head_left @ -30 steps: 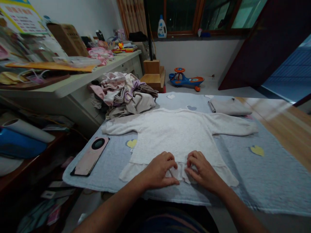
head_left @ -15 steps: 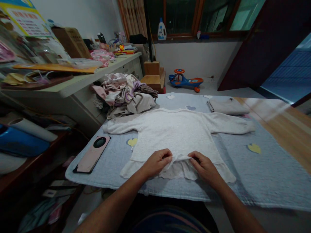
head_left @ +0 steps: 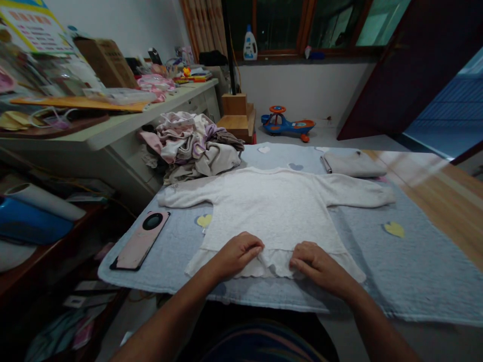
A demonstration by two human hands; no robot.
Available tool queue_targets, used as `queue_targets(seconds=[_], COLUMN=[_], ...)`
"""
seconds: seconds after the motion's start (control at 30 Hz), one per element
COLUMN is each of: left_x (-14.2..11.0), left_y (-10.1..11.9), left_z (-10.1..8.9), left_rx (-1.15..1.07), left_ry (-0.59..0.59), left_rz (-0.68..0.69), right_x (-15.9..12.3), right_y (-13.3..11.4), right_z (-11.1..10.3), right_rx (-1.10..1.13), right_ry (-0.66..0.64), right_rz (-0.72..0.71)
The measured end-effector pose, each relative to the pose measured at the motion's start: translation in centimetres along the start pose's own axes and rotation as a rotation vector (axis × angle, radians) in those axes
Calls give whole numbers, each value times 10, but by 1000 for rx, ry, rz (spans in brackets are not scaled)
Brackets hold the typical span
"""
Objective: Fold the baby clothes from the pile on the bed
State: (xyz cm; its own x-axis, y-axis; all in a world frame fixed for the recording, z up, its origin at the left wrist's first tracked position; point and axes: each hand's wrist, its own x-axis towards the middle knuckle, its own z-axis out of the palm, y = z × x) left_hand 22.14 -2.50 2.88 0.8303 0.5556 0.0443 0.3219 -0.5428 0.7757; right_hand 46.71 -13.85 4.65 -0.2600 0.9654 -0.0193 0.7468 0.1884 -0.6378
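While both bare hands are working at the ruffled hem of a white long-sleeved baby top (head_left: 271,216), the left hand (head_left: 237,255) is resting palm down with its fingers curled onto the cloth, and the right hand (head_left: 319,266) is pressing down just beside it, fingers loosely together. In this dim view, it is hard to tell whether either hand is pinching the fabric. The top is lying spread flat, sleeves wide, on a pale blue quilted mat (head_left: 415,271) with heart patches. A pink-cased phone (head_left: 140,240) is lying to its left, a folded grey garment (head_left: 352,165) is sitting beyond the right-hand sleeve, and a heap of crumpled clothes (head_left: 192,148) is piling up at the mat's far left corner. Farther off, a blue ride-on toy (head_left: 287,123) is standing on the floor beneath a windowsill holding a detergent bottle (head_left: 249,45).
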Motion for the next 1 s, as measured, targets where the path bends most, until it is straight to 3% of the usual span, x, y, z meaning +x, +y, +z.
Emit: queue_targets(seconds=[0.1,0.2,0.33,0.47,0.67,0.83,1.0], left_x=[1,0,-4,-9,-25,-29,3], left_y=[-11,-28,-50,-64,-78,-77,-69], left_z=[-6,-10,-17,-29,-41,-43,-45], left_rx=[219,459,665,753,786,775,730], left_ry=[67,81,58,29,81,129,230], left_rz=[6,14,-58,-118,-233,-239,-213], right_x=[18,35,41,36,42,87,147], right_y=[6,12,17,20,15,-5,-10], right_z=[4,18,38,46,18,-11,6], right_rx=[-22,-190,-458,-539,-461,-401,-436], right_ry=[160,234,134,75,-32,-15,114], right_rz=[64,19,0,23,18,-39,-153])
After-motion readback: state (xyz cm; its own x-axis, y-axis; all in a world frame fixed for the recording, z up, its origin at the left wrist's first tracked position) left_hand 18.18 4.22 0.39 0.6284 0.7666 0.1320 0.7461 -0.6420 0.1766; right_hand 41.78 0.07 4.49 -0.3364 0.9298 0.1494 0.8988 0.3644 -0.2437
